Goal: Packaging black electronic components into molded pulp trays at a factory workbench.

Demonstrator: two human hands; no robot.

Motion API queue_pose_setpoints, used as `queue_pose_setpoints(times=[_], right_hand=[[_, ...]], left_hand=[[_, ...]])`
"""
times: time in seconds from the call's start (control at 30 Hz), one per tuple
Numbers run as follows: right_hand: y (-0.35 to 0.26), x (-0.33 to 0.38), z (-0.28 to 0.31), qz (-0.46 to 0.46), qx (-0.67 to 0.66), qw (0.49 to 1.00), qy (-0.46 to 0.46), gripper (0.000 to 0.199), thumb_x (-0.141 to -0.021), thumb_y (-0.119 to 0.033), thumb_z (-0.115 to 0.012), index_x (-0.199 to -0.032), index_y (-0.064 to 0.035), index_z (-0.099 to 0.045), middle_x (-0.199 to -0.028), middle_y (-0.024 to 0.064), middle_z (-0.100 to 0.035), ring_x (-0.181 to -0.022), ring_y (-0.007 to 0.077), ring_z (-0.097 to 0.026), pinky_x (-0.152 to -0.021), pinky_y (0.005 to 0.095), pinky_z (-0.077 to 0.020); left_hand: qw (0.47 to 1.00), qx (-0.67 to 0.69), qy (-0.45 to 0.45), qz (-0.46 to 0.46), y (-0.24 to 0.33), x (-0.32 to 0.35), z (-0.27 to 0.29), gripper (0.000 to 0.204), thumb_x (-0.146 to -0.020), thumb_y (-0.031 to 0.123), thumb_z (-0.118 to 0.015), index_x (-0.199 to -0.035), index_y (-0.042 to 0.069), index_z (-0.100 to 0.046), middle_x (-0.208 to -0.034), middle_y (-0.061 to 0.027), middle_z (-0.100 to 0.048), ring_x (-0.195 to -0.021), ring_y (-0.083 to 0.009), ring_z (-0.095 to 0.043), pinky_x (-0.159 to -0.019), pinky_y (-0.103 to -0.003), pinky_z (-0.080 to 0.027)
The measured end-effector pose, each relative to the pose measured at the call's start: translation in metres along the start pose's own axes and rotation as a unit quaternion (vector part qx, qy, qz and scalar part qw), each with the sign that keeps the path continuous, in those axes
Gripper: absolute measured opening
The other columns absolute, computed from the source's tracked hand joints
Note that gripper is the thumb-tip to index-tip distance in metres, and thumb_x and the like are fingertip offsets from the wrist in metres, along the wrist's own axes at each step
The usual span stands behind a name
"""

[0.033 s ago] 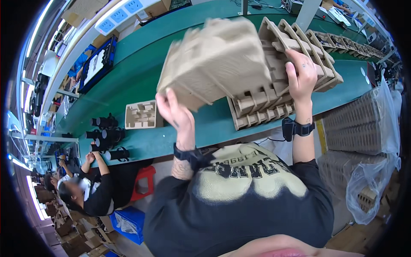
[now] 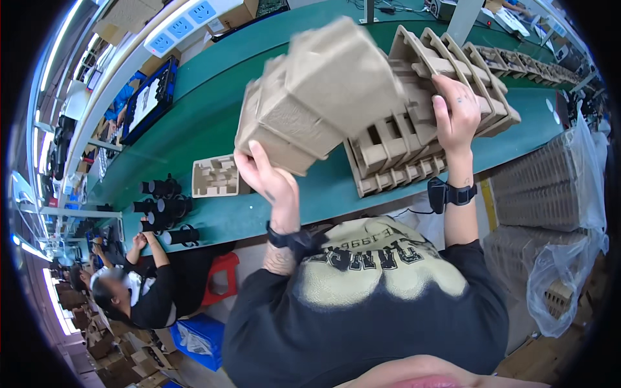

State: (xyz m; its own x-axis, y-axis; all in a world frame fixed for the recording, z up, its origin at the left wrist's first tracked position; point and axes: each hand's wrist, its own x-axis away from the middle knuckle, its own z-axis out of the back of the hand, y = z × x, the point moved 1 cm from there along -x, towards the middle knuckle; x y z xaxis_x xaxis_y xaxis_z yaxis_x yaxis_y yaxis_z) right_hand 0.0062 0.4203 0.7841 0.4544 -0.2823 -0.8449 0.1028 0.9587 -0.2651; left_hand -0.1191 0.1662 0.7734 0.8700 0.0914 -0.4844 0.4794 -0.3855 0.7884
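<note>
My left hand (image 2: pixel 268 180) grips the lower left edge of a brown moulded pulp tray (image 2: pixel 323 90), thumb on its outer face. The tray is tilted above the bench, slightly blurred, its ribbed underside toward me. On the right, my right hand (image 2: pixel 458 113) is closed on a rib of a leaning stack of similar trays (image 2: pixel 420 139), its thumb and fingers pinching the edge. The held tray covers the stack's left part. A smaller pulp tray (image 2: pixel 215 176) with moulded compartments lies on the bench left of my left hand.
Several black cylindrical parts (image 2: pixel 171 210) stand and lie on the green bench (image 2: pixel 310 187) at the left. A person (image 2: pixel 139 291) sits there beside a red stool (image 2: pixel 221 279) and a blue bin (image 2: pixel 197 339). Plastic-wrapped stacks of trays (image 2: pixel 537 184) stand at my right.
The held tray has tipped further, its upper part swinging and showing more of its ribbed underside. My left hand has moved slightly with it; my right hand stays on the stack.
</note>
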Motion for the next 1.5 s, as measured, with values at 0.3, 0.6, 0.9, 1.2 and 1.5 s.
queue_pose_setpoints(times=[0.3,0.6,0.9,1.2,1.5], right_hand=[[-0.058,0.006,0.022,0.027,-0.143,0.987,0.074,0.032,-0.081,-0.014,-0.053,-0.108,0.0025,-0.062,-0.117,0.0171,-0.061,-0.113,0.0323,-0.054,-0.101,0.0415,-0.0369],[-0.156,0.054,-0.094,-0.276,-0.604,0.693,-0.281,0.057,-0.089,-0.031,-0.052,-0.135,-0.0002,-0.042,-0.137,0.0188,-0.045,-0.13,0.0277,-0.041,-0.107,0.0416,-0.0295],[-0.149,0.105,-0.187,-0.326,-0.419,0.797,-0.287,0.049,-0.091,-0.018,-0.057,-0.137,-0.0053,-0.042,-0.134,0.0124,-0.049,-0.123,0.0241,-0.047,-0.1,0.0356,-0.0366],[-0.211,0.047,-0.251,-0.02,-0.371,0.801,-0.469,0.031,-0.081,-0.01,-0.061,-0.11,0.0011,-0.061,-0.096,0.014,-0.06,-0.092,0.0274,-0.058,-0.085,0.0333,-0.045],[-0.254,0.011,-0.176,-0.093,0.004,0.859,-0.504,0.05,-0.082,-0.038,-0.065,-0.114,0.0006,-0.06,-0.105,0.0213,-0.064,-0.096,0.0338,-0.062,-0.082,0.0389,-0.0492]], left_hand=[[0.931,-0.318,-0.047,-0.174,0.04,-0.004,0.099,0.017,-0.082,0.007,-0.068,-0.091,0.0,-0.056,-0.095,-0.0086,-0.049,-0.085,-0.0212,-0.049,-0.079,-0.027,-0.041],[0.761,-0.407,-0.497,-0.089,0.058,0.004,0.134,0.018,-0.071,0.004,-0.067,-0.088,0.007,-0.061,-0.098,-0.0038,-0.057,-0.091,-0.0267,-0.057,-0.083,-0.04,-0.046],[0.69,-0.43,-0.572,-0.11,0.054,-0.037,0.232,0.031,-0.069,0.011,-0.065,-0.098,0.02,-0.067,-0.125,-0.0034,-0.057,-0.115,-0.0217,-0.054,-0.112,-0.043,-0.028],[0.664,-0.389,-0.638,-0.004,0.034,-0.043,0.256,0.043,-0.075,0.014,-0.066,-0.118,0.021,-0.06,-0.136,-0.0066,-0.049,-0.112,-0.0276,-0.058,-0.088,-0.037,-0.054],[0.83,-0.272,-0.455,-0.171,0.009,-0.121,0.24,0.031,-0.086,0.021,-0.06,-0.115,0.01,-0.059,-0.12,-0.0146,-0.057,-0.094,-0.0307,-0.062,-0.078,-0.04,-0.052]])
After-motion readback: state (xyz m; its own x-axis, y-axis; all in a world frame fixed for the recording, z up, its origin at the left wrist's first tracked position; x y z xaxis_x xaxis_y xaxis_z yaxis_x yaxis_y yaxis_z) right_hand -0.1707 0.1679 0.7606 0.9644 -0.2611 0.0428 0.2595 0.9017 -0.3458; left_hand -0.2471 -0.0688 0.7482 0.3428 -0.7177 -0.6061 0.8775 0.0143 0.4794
